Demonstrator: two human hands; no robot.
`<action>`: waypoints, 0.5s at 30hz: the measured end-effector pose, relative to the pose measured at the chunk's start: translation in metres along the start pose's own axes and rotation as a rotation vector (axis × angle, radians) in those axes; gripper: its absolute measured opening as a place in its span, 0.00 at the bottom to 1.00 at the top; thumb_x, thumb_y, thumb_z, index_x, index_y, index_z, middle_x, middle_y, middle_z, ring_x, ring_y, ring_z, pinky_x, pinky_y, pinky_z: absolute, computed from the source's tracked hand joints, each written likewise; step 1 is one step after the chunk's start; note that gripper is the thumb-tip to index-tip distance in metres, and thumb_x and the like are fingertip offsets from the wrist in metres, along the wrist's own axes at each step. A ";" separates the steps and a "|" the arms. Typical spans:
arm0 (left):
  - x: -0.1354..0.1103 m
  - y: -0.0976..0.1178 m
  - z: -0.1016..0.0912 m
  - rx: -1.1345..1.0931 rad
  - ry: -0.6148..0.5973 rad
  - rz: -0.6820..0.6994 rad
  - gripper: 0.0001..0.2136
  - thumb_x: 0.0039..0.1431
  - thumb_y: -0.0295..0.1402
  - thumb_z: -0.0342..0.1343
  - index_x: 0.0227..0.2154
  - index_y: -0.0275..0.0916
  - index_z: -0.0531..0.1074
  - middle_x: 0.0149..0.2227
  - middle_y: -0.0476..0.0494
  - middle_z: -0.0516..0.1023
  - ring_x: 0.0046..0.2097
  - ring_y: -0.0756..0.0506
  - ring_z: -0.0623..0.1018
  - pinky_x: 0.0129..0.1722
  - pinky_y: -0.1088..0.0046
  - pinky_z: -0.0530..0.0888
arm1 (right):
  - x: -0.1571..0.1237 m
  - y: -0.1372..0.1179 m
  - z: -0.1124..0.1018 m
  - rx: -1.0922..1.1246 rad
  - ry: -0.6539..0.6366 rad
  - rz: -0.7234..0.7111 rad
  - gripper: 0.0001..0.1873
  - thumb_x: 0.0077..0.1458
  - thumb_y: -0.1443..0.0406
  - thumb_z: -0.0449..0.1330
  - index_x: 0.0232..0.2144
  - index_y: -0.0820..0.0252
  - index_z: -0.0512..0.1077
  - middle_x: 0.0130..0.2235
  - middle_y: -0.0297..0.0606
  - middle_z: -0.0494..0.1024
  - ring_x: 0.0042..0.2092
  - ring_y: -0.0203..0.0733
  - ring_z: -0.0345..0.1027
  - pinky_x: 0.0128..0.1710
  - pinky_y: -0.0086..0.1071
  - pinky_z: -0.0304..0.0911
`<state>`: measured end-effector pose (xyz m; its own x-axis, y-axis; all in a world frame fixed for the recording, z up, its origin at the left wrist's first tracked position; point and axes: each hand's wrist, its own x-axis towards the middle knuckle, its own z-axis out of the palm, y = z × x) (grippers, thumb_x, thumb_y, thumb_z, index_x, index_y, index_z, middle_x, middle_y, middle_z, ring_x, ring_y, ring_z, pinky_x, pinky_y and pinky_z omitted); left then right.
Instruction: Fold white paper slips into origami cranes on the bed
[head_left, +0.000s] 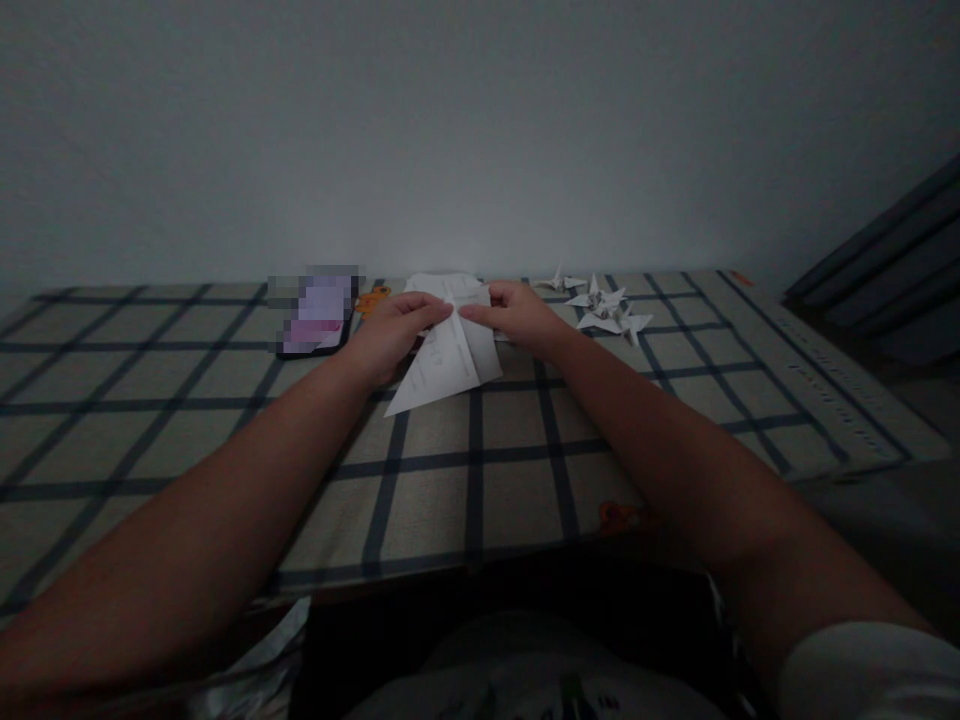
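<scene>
Between my two hands is a folded sheet of white paper (447, 366) with faint print on it, raised a little over the table. Its pointed corner hangs down toward me, and a crease runs along its middle. My left hand (397, 335) pinches the paper's upper left part between thumb and fingers. On the other side, my right hand (519, 315) grips the upper right part, its thumb close to the left thumb. Behind the hands lies more white paper (442, 281), partly hidden by the held sheet.
A phone (319, 312) with a lit, blurred screen lies at the left. Several folded paper cranes (606, 308) sit to the right of my hands. The checked tablecloth (510, 500) covers the table, which stands against a plain wall (480, 130). Dark folded fabric (892, 260) hangs at the right.
</scene>
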<state>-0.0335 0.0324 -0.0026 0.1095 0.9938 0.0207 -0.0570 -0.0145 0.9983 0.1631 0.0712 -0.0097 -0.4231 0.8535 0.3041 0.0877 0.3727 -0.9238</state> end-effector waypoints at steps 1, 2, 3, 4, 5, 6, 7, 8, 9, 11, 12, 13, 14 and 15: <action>0.000 0.000 0.000 -0.002 -0.001 0.001 0.10 0.47 0.36 0.67 0.29 0.37 0.76 0.25 0.50 0.74 0.24 0.51 0.72 0.24 0.75 0.66 | 0.000 0.000 0.000 -0.022 0.009 -0.025 0.16 0.49 0.55 0.70 0.30 0.62 0.72 0.31 0.34 0.75 0.35 0.37 0.66 0.33 0.30 0.62; 0.000 0.000 0.001 -0.005 -0.003 0.001 0.09 0.47 0.36 0.67 0.29 0.38 0.75 0.25 0.50 0.74 0.24 0.51 0.72 0.24 0.75 0.66 | 0.001 0.000 0.000 -0.036 0.015 -0.048 0.17 0.49 0.55 0.70 0.29 0.61 0.72 0.31 0.34 0.74 0.35 0.37 0.65 0.33 0.29 0.61; 0.001 0.000 0.000 -0.007 -0.002 0.001 0.09 0.47 0.36 0.67 0.29 0.38 0.75 0.25 0.50 0.74 0.24 0.51 0.71 0.24 0.75 0.66 | 0.001 -0.001 0.000 -0.039 0.018 -0.068 0.17 0.49 0.55 0.70 0.29 0.61 0.71 0.30 0.33 0.73 0.35 0.36 0.65 0.33 0.29 0.61; 0.001 0.000 0.000 -0.009 0.000 0.001 0.09 0.47 0.36 0.67 0.28 0.38 0.75 0.25 0.50 0.74 0.24 0.51 0.71 0.24 0.75 0.66 | 0.000 -0.002 0.001 -0.033 0.018 -0.083 0.17 0.49 0.54 0.69 0.29 0.61 0.71 0.30 0.33 0.73 0.35 0.36 0.65 0.33 0.29 0.61; 0.002 0.000 -0.001 -0.011 0.004 0.003 0.09 0.47 0.36 0.67 0.28 0.38 0.75 0.25 0.50 0.74 0.25 0.51 0.72 0.24 0.75 0.66 | 0.000 -0.004 0.001 -0.023 0.016 -0.092 0.18 0.49 0.53 0.70 0.30 0.61 0.72 0.30 0.33 0.73 0.35 0.36 0.65 0.34 0.29 0.61; 0.003 0.000 -0.002 -0.012 0.008 0.007 0.09 0.46 0.36 0.67 0.28 0.38 0.75 0.26 0.49 0.74 0.26 0.50 0.72 0.24 0.75 0.66 | 0.000 -0.005 0.002 -0.012 0.013 -0.095 0.18 0.48 0.53 0.70 0.30 0.61 0.72 0.30 0.33 0.73 0.35 0.36 0.65 0.34 0.29 0.62; 0.004 0.000 -0.003 -0.013 0.011 0.013 0.10 0.46 0.36 0.68 0.28 0.38 0.75 0.27 0.49 0.75 0.26 0.50 0.73 0.25 0.76 0.66 | 0.000 -0.006 0.002 0.005 0.009 -0.090 0.19 0.47 0.52 0.70 0.30 0.62 0.73 0.31 0.33 0.74 0.35 0.36 0.66 0.35 0.30 0.62; 0.004 0.000 -0.003 -0.014 0.011 0.019 0.10 0.46 0.36 0.68 0.29 0.38 0.75 0.27 0.48 0.75 0.27 0.50 0.73 0.25 0.75 0.67 | -0.001 -0.006 0.003 0.030 0.004 -0.076 0.20 0.46 0.52 0.71 0.31 0.62 0.73 0.32 0.34 0.75 0.36 0.37 0.67 0.36 0.30 0.63; 0.005 0.000 -0.004 -0.016 0.010 0.025 0.10 0.46 0.36 0.68 0.29 0.37 0.75 0.27 0.48 0.75 0.27 0.50 0.73 0.25 0.75 0.67 | 0.000 -0.006 0.003 0.064 -0.005 -0.053 0.21 0.46 0.52 0.71 0.33 0.61 0.74 0.33 0.35 0.77 0.37 0.38 0.68 0.37 0.30 0.65; 0.005 0.001 -0.004 -0.017 0.016 0.039 0.11 0.47 0.37 0.68 0.30 0.37 0.75 0.28 0.48 0.75 0.27 0.50 0.73 0.25 0.75 0.67 | 0.000 -0.004 0.003 0.155 -0.039 0.003 0.23 0.44 0.52 0.72 0.37 0.61 0.75 0.36 0.37 0.79 0.39 0.39 0.71 0.38 0.31 0.67; 0.005 0.002 -0.004 -0.014 0.023 0.048 0.11 0.48 0.38 0.67 0.31 0.38 0.75 0.28 0.48 0.75 0.27 0.50 0.73 0.25 0.75 0.67 | 0.000 -0.003 0.003 0.198 -0.060 0.029 0.24 0.44 0.53 0.73 0.39 0.61 0.75 0.38 0.38 0.80 0.40 0.40 0.72 0.39 0.32 0.68; 0.004 0.002 -0.004 -0.008 0.030 0.055 0.11 0.49 0.38 0.67 0.31 0.38 0.75 0.28 0.49 0.75 0.27 0.50 0.73 0.25 0.75 0.67 | 0.000 -0.003 0.003 0.229 -0.078 0.053 0.24 0.43 0.54 0.73 0.40 0.61 0.75 0.40 0.39 0.81 0.41 0.41 0.73 0.40 0.33 0.69; 0.004 0.003 -0.003 0.001 0.035 0.059 0.11 0.50 0.39 0.67 0.32 0.38 0.75 0.28 0.49 0.75 0.27 0.50 0.73 0.26 0.75 0.67 | 0.000 -0.003 0.002 0.246 -0.088 0.074 0.24 0.43 0.55 0.73 0.40 0.62 0.76 0.41 0.40 0.82 0.41 0.41 0.73 0.40 0.33 0.70; 0.004 0.003 -0.003 0.010 0.035 0.056 0.11 0.50 0.39 0.66 0.32 0.38 0.75 0.29 0.49 0.75 0.27 0.50 0.73 0.26 0.75 0.67 | -0.001 -0.003 0.002 0.252 -0.087 0.092 0.23 0.44 0.56 0.73 0.40 0.62 0.76 0.41 0.41 0.82 0.41 0.41 0.74 0.40 0.33 0.70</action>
<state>-0.0364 0.0363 0.0001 0.0714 0.9946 0.0750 -0.0523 -0.0713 0.9961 0.1614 0.0690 -0.0077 -0.5006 0.8411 0.2048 -0.0925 0.1832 -0.9787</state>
